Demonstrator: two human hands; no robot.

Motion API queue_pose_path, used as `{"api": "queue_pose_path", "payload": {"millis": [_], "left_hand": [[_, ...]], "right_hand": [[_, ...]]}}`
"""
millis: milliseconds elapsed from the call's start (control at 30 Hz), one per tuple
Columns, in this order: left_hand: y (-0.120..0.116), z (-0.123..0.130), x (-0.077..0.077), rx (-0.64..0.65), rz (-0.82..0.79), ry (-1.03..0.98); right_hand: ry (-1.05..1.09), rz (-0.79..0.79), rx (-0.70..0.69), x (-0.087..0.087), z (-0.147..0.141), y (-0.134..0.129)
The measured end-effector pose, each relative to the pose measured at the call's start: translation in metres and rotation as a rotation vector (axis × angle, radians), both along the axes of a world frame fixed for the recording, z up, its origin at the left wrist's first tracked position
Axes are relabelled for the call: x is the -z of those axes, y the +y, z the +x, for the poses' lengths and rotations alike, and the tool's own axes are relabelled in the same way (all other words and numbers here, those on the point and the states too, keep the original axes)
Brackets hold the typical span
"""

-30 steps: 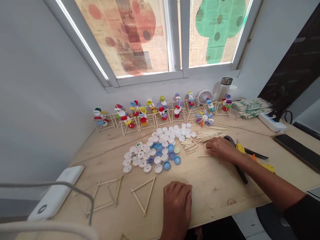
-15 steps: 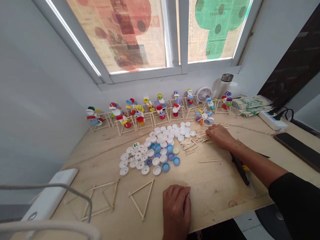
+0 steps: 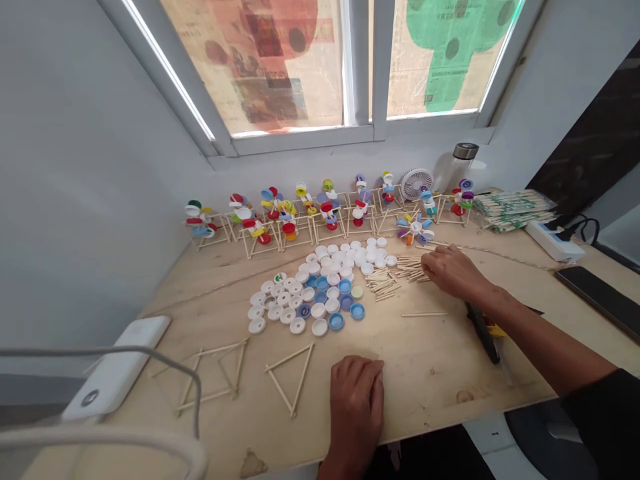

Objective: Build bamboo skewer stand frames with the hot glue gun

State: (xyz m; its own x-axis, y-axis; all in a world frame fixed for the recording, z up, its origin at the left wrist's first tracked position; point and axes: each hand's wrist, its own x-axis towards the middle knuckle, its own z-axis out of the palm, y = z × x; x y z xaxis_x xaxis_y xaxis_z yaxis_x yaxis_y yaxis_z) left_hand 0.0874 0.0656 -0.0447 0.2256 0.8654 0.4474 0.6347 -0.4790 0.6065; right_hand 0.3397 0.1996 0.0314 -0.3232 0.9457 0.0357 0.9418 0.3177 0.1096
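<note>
My right hand (image 3: 453,270) reaches to the right end of a pile of short wooden sticks (image 3: 384,285). Its fingers are bent together over longer sticks (image 3: 410,267); whether one is gripped is hidden. Close to the table's front edge rests my left hand (image 3: 356,400), fingers curled closed, their inside out of sight. A single stick (image 3: 424,314) lies between the two hands. Left of my left hand is a triangle of joined sticks (image 3: 294,383), and farther left a larger stick frame (image 3: 210,380). White and blue bottle caps (image 3: 320,293) spread over the table's middle.
Along the wall stand several stick frames with coloured cap wheels (image 3: 257,230), and a cap wheel (image 3: 416,229) lies before them. A small fan (image 3: 417,185), bottle (image 3: 463,167), bagged sticks (image 3: 513,208), power strip (image 3: 555,241), phone (image 3: 600,293) and black-handled tool (image 3: 483,333) occupy the right.
The camera view has shifted slightly, so the table's contents appear a little to the right and higher. Both hands keep nearly the same places on the table.
</note>
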Motion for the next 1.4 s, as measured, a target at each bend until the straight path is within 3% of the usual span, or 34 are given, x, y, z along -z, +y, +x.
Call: {"api": "queue_pose_path", "payload": {"millis": [167,267,400,567,1033,1200,1400], "left_hand": [[-0.002,-0.001,-0.006,0.0,-0.11,-0.09],[-0.002,0.001,-0.01,-0.023,-0.271,-0.279],[-0.002,0.006,-0.015,-0.088,-0.542,-0.594],[-0.007,0.008,-0.021,-0.154,-0.597,-0.719],[-0.013,-0.008,-0.029,0.038,-0.742,-0.608],[-0.018,-0.009,-0.029,0.096,-0.825,-0.667],[-0.032,0.0,-0.028,0.036,-0.884,-0.773]], "right_hand": [[0.23,-0.123,-0.044,0.002,-0.026,-0.054],[0.564,-0.229,-0.011,0.01,-0.048,-0.088],[0.798,-0.295,0.02,0.024,-0.078,-0.124],[0.95,-0.382,0.073,0.038,-0.1,-0.151],[0.859,-0.447,0.07,0.038,-0.107,-0.175],[0.685,-0.298,0.016,0.047,-0.104,-0.187],[0.555,-0.078,-0.057,0.06,-0.104,-0.201]]}}
